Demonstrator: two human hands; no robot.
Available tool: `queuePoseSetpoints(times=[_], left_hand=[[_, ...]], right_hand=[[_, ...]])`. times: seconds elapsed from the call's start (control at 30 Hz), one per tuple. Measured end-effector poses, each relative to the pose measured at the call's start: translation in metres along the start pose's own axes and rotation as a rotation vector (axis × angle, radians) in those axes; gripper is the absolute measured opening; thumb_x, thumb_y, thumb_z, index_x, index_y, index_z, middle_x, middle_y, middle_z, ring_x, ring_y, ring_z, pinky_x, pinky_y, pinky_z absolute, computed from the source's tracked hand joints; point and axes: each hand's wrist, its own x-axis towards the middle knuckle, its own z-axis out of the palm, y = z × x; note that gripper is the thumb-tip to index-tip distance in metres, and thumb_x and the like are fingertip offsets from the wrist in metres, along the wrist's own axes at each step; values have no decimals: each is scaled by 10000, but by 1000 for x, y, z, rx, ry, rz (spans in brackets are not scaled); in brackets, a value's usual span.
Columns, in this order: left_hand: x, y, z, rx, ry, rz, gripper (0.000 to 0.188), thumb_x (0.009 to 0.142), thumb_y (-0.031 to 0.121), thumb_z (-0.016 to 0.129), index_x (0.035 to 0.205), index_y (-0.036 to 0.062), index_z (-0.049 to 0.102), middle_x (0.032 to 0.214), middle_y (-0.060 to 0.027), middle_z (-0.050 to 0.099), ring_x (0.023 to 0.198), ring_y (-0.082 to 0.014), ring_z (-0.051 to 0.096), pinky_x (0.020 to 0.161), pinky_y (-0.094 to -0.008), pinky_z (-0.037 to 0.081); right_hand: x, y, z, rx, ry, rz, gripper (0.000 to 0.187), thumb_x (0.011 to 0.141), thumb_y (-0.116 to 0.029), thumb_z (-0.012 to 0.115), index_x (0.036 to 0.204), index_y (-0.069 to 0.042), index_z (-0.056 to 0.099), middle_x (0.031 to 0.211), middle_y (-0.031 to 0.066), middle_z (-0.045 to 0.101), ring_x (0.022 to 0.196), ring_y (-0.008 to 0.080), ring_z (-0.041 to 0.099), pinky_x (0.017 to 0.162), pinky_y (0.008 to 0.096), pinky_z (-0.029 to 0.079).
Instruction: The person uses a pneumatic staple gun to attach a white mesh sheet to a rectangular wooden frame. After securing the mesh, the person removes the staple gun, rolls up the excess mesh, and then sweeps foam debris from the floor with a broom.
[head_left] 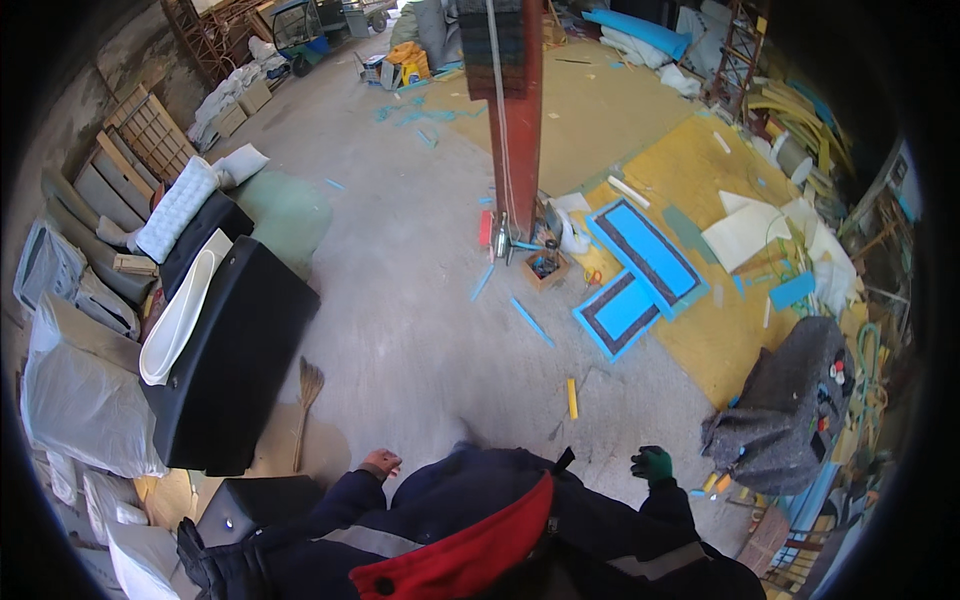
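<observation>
My bare left hand (381, 464) hangs low in front of me, fingers loosely bent, while my right hand (653, 464) wears a green glove, its fingers curved too – both show so small that I cannot tell whether the fingertips meet or stand apart. The things nearest them lie on either side: a straw broom (307, 395) stands just ahead of my left hand, beside a big black padded block (238, 350), and a cream-white curved cushion (180, 310) rests against the block's far side. Ahead of my right hand and to its left, a short yellow strip (573, 398) lies on the concrete floor (400, 300); off to its right sits a bulky heap under dark grey cloth (765, 435). Farther forward, two blue panels with dark bands (633, 222) overlap near the foot of a red post (520, 150) – well apart from my hands.
</observation>
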Motion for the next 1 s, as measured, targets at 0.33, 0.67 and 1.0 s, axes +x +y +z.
queuePoseSetpoints(times=[0.33,0.67,1.0], left_hand=[[77,70,-196,18,309,127,231,936,183,715,1034,-26,696,852,-126,745,712,-221,721,639,-345,593],[121,44,-203,-229,179,6,189,983,141,660,1066,-28,672,891,-145,747,761,-248,739,695,-408,633],[193,194,-208,495,-115,-69,213,967,230,624,958,17,617,851,-120,685,747,-224,655,656,-421,556]], right_hand=[[58,-49,213,-706,-339,-366,260,957,-244,640,1088,-21,625,882,239,734,592,359,684,514,509,555],[179,-138,282,-568,-67,53,544,985,-560,629,1222,-71,654,1047,145,758,933,317,736,792,485,569],[172,-162,332,-305,-192,-106,485,1061,-451,565,1139,-18,769,959,104,792,835,174,699,842,343,559]])
